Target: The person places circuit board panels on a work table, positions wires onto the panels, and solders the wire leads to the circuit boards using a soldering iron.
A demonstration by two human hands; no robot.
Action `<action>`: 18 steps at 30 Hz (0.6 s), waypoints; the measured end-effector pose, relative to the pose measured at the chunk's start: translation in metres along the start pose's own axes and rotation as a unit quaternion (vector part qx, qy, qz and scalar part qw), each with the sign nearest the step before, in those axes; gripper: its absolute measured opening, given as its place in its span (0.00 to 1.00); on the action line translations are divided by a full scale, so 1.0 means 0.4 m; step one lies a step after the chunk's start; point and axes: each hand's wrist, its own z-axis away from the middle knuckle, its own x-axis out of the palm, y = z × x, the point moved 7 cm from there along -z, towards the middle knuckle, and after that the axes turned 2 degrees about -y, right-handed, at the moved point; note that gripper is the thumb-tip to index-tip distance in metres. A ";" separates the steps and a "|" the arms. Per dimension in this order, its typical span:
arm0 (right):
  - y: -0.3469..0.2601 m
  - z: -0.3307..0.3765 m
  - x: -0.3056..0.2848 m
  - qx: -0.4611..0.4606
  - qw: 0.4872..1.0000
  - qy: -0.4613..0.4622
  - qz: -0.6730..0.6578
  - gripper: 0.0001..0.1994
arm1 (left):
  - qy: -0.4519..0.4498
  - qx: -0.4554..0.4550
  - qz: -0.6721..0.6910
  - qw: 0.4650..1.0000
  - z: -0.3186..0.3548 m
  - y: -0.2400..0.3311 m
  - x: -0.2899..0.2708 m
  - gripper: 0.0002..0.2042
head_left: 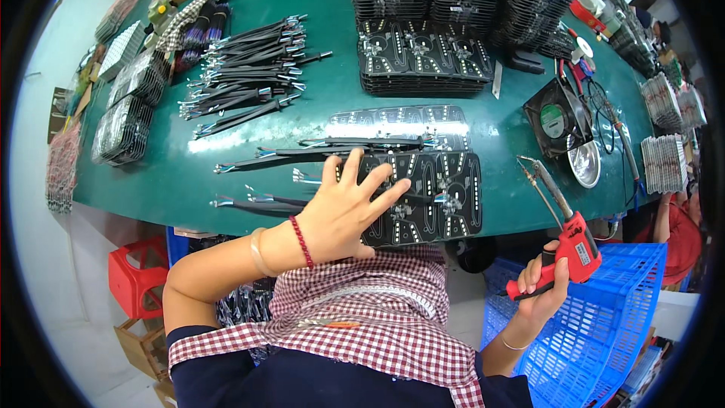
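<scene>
My left hand (349,204), fingers spread, lies over the left part of a black circuit board panel (458,195) at the table's near edge. Black sleeved cables (287,156) with bare coloured wire ends lie across and beside that panel; some run under my hand, where their ends are hidden. My right hand (545,287) grips the red handle of a soldering gun (578,253). Its metal tip (526,162) points up and to the left, above the table's right side and apart from the panel. Just behind the panel lies another, shiny board panel (445,122).
Stacked black boards (423,60) rise at the back. More cables (249,68) lie in a pile at the left. On the right are a fan (555,119), a metal bowl (584,164) and a corded iron (627,147). A blue crate (596,317) stands below, a red stool (140,276) at lower left.
</scene>
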 end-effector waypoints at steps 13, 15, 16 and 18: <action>-0.012 -0.004 -0.008 -0.028 1.000 0.004 -0.001 0.16 | -0.079 -0.152 0.055 0.984 -0.209 -0.362 0.031 0.41; -0.019 0.005 -0.004 -0.026 1.000 0.008 -0.005 0.16 | -0.172 -0.162 0.013 0.971 -0.212 -0.347 0.023 0.41; -0.020 0.001 -0.004 -0.027 0.999 0.016 -0.012 0.16 | -0.184 -0.165 0.034 0.968 -0.215 -0.355 0.034 0.40; -0.018 0.010 -0.030 -0.025 0.999 0.023 -0.029 0.16 | -0.211 -0.159 0.104 0.959 -0.210 -0.351 0.050 0.36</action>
